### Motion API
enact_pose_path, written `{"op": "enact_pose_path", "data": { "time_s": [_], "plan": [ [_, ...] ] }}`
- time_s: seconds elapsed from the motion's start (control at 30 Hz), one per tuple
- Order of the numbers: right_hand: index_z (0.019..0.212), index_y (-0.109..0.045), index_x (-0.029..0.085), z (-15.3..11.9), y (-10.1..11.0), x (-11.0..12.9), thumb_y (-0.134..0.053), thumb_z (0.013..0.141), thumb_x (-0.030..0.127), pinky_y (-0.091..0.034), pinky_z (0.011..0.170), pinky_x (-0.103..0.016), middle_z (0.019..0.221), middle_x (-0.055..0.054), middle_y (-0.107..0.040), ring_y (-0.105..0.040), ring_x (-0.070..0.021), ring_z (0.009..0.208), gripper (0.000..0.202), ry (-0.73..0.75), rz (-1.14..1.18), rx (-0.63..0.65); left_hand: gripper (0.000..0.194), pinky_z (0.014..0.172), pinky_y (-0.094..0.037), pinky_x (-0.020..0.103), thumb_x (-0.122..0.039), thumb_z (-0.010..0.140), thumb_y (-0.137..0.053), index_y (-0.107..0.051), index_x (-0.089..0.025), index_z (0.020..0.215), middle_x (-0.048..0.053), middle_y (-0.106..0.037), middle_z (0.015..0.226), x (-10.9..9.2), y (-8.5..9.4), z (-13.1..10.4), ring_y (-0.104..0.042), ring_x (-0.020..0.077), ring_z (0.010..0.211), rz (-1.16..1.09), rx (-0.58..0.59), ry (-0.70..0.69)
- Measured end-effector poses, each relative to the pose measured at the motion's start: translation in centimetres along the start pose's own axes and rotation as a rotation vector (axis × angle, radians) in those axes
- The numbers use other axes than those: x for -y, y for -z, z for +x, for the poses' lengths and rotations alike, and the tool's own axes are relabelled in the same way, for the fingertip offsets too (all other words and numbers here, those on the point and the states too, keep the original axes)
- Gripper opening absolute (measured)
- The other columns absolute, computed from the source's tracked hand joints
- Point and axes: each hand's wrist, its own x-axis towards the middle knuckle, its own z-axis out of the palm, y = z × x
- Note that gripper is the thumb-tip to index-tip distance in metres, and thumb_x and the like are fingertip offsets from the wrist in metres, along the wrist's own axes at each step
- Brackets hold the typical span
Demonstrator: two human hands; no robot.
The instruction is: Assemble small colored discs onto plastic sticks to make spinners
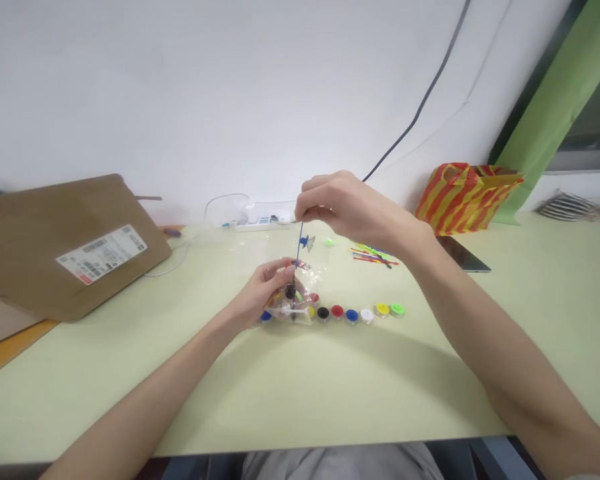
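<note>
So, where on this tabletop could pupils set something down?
Bare tabletop lies between the left forearm and right forearm, nearer than the coloured discs; between left forearm and cardboard box; and between right forearm, black tablet and the picture's right edge. It's crowded around the left hand, right hand, clear plastic bag and discs.

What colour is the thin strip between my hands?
The strip is blue, seen best in the head view.

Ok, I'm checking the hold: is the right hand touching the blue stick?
Touching: the head view shows the right hand pinching the upper end of the blue stick.
</note>
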Motion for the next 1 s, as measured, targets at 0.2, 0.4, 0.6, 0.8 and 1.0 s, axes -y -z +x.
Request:
{"op": "enact_pose_path", "data": {
  "time_s": [0.2,0.4,0.6,0.8,1.0],
  "plan": [
    [0.084,-0.073,0.023,-0.4,1.1,-0.1,-0.053,0.095,0.015,-0.043,0.075,-0.035,0.090,-0.004,-0.070,-0.060,-0.0200,0.083,0.024,0.033,-0.002,-0.053,0.045,0.041,-0.048,0.024,-0.060,0.093,-0.063,-0.063,-0.019,0.111,0.004,-0.072,0.067,0.0,0.2,-0.2,-0.069,0.0202,0.053,-0.069,0.094,0.005],
    [0.086,-0.075,0.026,-0.6,1.8,-0.1,-0.054,0.095,0.020,-0.046,0.077,-0.039,0.093,-0.006,-0.072,-0.062,-0.0234,0.086,0.024,0.038,0.013,-0.183,0.045,0.051,-0.054,0.028,-0.059,0.090,-0.067,-0.062,-0.017,0.107,0.005,-0.072,0.066,-0.2,-0.1,-0.4,-0.070,0.0210,0.055,-0.094,0.149,-0.009],
    [0.082,-0.075,0.023,-0.7,1.7,-0.7,-0.052,0.092,0.010,-0.042,0.074,-0.037,0.092,-0.007,-0.071,-0.059,-0.0200,0.082,0.029,0.065,-0.058,-0.175,0.036,0.065,-0.056,0.029,-0.042,0.088,-0.076,-0.062,-0.016,0.109,0.009,-0.076,0.071,0.2,0.2,-0.3,-0.073,0.0203,0.064,-0.018,0.231,-0.068],
    [0.081,-0.073,0.018,-0.7,1.1,0.0,-0.052,0.092,0.005,-0.039,0.068,-0.033,0.087,-0.005,-0.068,-0.057,-0.0166,0.077,0.027,0.076,-0.060,0.003,0.033,0.083,-0.056,0.038,-0.034,0.087,-0.078,-0.067,-0.016,0.113,0.012,-0.079,0.088,0.5,0.3,0.1,-0.076,0.0253,0.085,-0.008,0.269,-0.147],
    [0.083,-0.070,0.019,-0.8,1.1,0.6,-0.048,0.088,-0.001,-0.036,0.065,-0.032,0.085,-0.004,-0.064,-0.053,-0.0167,0.077,0.030,0.004,-0.124,0.014,0.040,0.091,-0.055,0.043,-0.030,0.084,-0.081,-0.067,-0.016,0.119,0.015,-0.077,0.101,0.6,0.3,0.3,-0.075,0.0289,0.098,0.005,0.257,-0.176]
  ]
}}
